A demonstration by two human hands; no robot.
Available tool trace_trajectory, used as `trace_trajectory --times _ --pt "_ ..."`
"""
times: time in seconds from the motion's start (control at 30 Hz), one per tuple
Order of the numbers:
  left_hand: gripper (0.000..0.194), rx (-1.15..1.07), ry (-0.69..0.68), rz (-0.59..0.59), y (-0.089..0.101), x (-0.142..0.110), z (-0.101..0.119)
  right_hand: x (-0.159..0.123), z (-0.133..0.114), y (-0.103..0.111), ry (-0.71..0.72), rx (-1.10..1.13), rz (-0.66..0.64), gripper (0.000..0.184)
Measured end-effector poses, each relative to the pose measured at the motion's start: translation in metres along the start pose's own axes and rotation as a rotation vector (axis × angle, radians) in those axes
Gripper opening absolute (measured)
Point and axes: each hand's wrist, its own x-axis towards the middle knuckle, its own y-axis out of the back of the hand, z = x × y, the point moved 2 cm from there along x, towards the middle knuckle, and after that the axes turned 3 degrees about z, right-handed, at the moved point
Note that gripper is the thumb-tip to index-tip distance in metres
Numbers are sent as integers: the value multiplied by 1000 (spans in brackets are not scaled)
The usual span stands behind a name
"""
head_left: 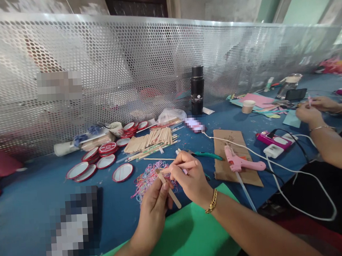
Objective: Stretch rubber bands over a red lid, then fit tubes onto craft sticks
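Note:
My left hand [155, 202] grips a flat wooden craft stick [174, 198], which slants between its thumb and fingers. Pinched in my right hand [189, 176] is a slim pinkish pen [192, 164], its tip at the upper end of the craft stick; whether it touches is too fine to tell. Beneath and behind both hands lies a tangled heap of thin, colourful bands or threads [141, 185]. A green sheet [199, 229] spreads under my forearms.
Beyond my hands are piled craft sticks [160, 138], red-rimmed lids [123, 171] and a black bottle [197, 90]. To the right, a pink glue gun [238, 163] rests on cardboard [221, 140], near a white cable [279, 167] and teal-handled pliers [208, 155]. Another person's hands [310, 115] work at far right.

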Motion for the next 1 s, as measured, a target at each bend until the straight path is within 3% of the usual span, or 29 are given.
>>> trace_trajectory --times 0.27,0.53,0.7,0.9,1.0 --pt "50 23 -28 23 0 -4 3 2 4 5 34 16 90 16" --pt "49 -49 -37 62 2 0 2 2 14 -4 1 95 -71 17" --pt "45 -85 -43 35 1 1 0 -1 16 -5 8 23 -88 12" --pt "50 -89 -24 5 -4 -3 4 -3 14 -2 28 91 -79 33" --pt "51 -89 -7 23 -5 -3 3 -1 11 1 -4 144 -14 30"
